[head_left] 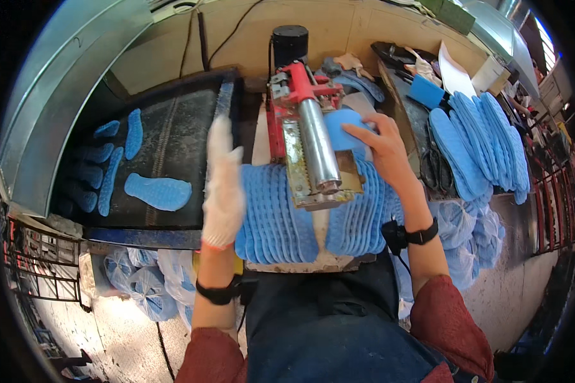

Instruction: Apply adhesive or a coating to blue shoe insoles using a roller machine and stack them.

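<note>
My right hand (388, 148), bare, pinches the edge of a smooth blue insole (340, 130) beside the shiny metal roller (317, 140) of a small red press machine (299, 83). Part of that insole is hidden behind the roller. My left hand (222, 195) wears a white knitted glove; its fingers are stretched upward and nothing shows in them. It is next to a row of textured blue insoles (271, 214) standing on edge before the machine. A second such row (358, 220) stands to the right, below my right hand.
At left, a black conveyor belt (185, 127) carries several blue insoles (158, 191). On the right-hand bench lie stacked insoles (482, 140), black scissors (436, 167) and a blue block-shaped item (426, 91). Clear bags of blue pieces (150, 293) sit below on both sides.
</note>
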`<state>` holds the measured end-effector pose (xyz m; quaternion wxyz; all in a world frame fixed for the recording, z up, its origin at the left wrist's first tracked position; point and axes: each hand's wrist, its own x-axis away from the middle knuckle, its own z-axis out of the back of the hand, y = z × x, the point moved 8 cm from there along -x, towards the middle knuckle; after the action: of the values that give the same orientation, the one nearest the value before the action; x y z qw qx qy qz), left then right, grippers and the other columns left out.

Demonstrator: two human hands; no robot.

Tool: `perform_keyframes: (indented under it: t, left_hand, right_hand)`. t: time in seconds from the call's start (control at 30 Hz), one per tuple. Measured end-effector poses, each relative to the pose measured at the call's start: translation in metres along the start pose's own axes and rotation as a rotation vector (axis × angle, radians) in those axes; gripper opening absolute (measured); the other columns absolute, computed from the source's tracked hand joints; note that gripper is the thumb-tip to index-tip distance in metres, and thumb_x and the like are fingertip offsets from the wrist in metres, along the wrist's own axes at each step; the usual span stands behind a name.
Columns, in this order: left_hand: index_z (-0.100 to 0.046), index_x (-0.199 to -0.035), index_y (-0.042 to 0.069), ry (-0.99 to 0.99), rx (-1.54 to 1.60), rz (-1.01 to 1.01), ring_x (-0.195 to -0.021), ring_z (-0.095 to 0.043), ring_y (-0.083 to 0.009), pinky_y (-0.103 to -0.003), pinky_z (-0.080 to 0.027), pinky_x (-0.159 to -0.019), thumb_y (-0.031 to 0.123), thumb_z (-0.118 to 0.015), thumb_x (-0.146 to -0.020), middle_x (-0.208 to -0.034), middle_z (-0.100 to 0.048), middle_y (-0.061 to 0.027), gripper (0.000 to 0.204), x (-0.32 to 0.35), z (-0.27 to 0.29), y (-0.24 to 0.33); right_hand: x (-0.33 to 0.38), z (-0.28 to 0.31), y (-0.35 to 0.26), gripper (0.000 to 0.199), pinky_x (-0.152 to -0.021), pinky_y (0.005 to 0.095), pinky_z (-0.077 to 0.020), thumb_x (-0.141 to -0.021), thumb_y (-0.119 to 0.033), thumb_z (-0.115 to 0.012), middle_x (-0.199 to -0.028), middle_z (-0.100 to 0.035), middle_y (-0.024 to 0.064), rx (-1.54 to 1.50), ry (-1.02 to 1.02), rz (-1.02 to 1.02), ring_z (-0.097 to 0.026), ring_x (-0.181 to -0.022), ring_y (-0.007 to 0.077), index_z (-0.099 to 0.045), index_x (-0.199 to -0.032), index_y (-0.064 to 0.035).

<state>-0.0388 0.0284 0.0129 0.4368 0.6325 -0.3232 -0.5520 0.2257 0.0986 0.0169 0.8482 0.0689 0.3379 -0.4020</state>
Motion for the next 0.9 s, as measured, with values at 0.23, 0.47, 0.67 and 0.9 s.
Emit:
perform_keyframes:
  t: [0.23,0.47,0.67,0.9]
  left_hand:
    - [-0.023,-0.148,0.000,-0.190,0.141,-0.034,-0.138,-0.030,-0.0270,-0.034,-0.021,-0.113,0.039,-0.030,-0.102,-0.153,-0.023,-0.0171,0.061,-0.008,-0.050,-0.050]
    - [-0.018,-0.150,0.001,-0.172,0.129,0.034,-0.141,-0.023,-0.0242,-0.036,-0.017,-0.116,0.046,-0.021,-0.102,-0.155,-0.021,-0.0136,0.065,0.008,-0.012,-0.086]
    - [-0.025,-0.147,-0.001,-0.174,0.421,0.454,-0.141,-0.024,-0.0206,-0.031,-0.015,-0.116,0.041,-0.018,-0.105,-0.151,-0.030,-0.0108,0.060,0.083,-0.007,-0.093]
    - [-0.042,-0.133,-0.001,0.024,0.901,0.638,-0.113,-0.051,-0.0233,-0.036,-0.031,-0.105,0.033,-0.029,-0.102,-0.119,-0.057,-0.0130,0.048,0.097,0.046,-0.036]
  right_hand:
    - [0.055,-0.003,0.000,0.030,-0.083,0.0336,-0.0478,-0.088,-0.005,-0.061,-0.103,-0.064,0.0119,-0.543,0.179,-0.332,-0.062,-0.091,0.0250,-0.061,-0.117,-0.0061]
    - [0.142,-0.094,-0.007,0.026,-0.083,0.0379,-0.0489,-0.084,-0.013,-0.065,-0.110,-0.063,0.0168,-0.186,-0.203,-0.679,-0.061,-0.098,0.0321,-0.063,-0.108,-0.0016]
    - [0.139,-0.125,-0.021,0.028,-0.086,0.0445,-0.0493,-0.080,-0.012,-0.062,-0.115,-0.062,0.0146,0.096,-0.129,-0.310,-0.058,-0.106,0.0369,-0.065,-0.109,-0.0098]
    - [0.129,-0.130,-0.029,0.032,-0.082,0.0462,-0.0508,-0.079,-0.018,-0.064,-0.109,-0.065,0.0149,0.206,-0.222,-0.231,-0.061,-0.102,0.0367,-0.065,-0.110,-0.0096]
